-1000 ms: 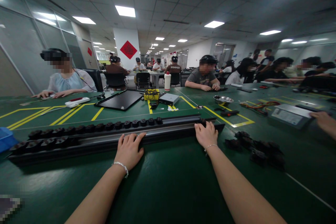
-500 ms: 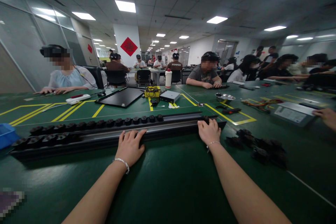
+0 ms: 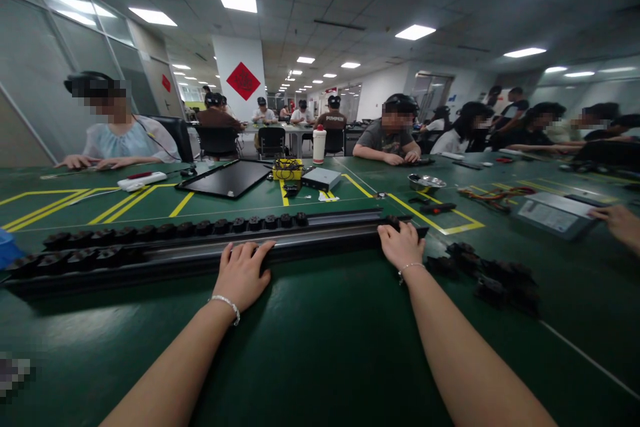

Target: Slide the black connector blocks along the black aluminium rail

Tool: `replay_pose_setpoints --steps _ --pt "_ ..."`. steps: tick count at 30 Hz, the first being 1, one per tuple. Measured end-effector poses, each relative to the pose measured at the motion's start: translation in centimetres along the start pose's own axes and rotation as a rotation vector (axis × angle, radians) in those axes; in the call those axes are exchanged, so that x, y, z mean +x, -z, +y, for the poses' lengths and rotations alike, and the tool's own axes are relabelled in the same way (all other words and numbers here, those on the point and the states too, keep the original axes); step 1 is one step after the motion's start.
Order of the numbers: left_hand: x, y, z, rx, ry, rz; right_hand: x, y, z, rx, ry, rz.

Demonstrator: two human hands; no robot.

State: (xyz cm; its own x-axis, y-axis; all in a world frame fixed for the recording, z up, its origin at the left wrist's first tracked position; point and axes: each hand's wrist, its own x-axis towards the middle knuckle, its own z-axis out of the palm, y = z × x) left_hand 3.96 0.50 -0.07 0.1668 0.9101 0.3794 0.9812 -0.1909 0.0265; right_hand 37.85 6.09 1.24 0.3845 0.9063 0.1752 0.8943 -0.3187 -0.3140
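A long black rail (image 3: 320, 238) lies across the green table in front of me. Several small black ribbed pieces (image 3: 203, 227) stand in two rows along it, mostly towards its left. My left hand (image 3: 243, 273) holds the near edge, its fingers bent over the top and thumb on my side. At the rail's right end my right hand (image 3: 403, 244) is closed around a small black piece (image 3: 393, 220), which shows just beyond the fingers. The fingertips of that hand are partly hidden. Several loose black pieces (image 3: 507, 280) lie in a heap to the right.
Beyond the rail are a flat black panel (image 3: 227, 179), a yellow box with cables (image 3: 287, 169), a metal drive (image 3: 321, 178), a metal bowl (image 3: 427, 182) and a white bottle (image 3: 319, 147). Another person's hand (image 3: 617, 223) touches a silver box (image 3: 555, 215). Other people sit around the table.
The view has shifted slightly, so the rail appears a little farther left and higher. Both hands keep about the same places on the rail.
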Motion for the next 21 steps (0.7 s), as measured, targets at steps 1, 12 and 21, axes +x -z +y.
replay_pose_setpoints --steps 1,12,21 --pt "-0.01 -0.01 0.00 0.002 -0.002 0.003 0.04 0.01 0.07 0.000 0.002 0.004" --pt "-0.04 0.07 0.03 -0.007 -0.002 0.020 0.09 -0.51 0.97 0.030 0.063 0.098" --pt "-0.09 0.14 -0.05 -0.011 -0.017 0.009 0.10 -0.63 0.89 -0.024 0.073 0.117"
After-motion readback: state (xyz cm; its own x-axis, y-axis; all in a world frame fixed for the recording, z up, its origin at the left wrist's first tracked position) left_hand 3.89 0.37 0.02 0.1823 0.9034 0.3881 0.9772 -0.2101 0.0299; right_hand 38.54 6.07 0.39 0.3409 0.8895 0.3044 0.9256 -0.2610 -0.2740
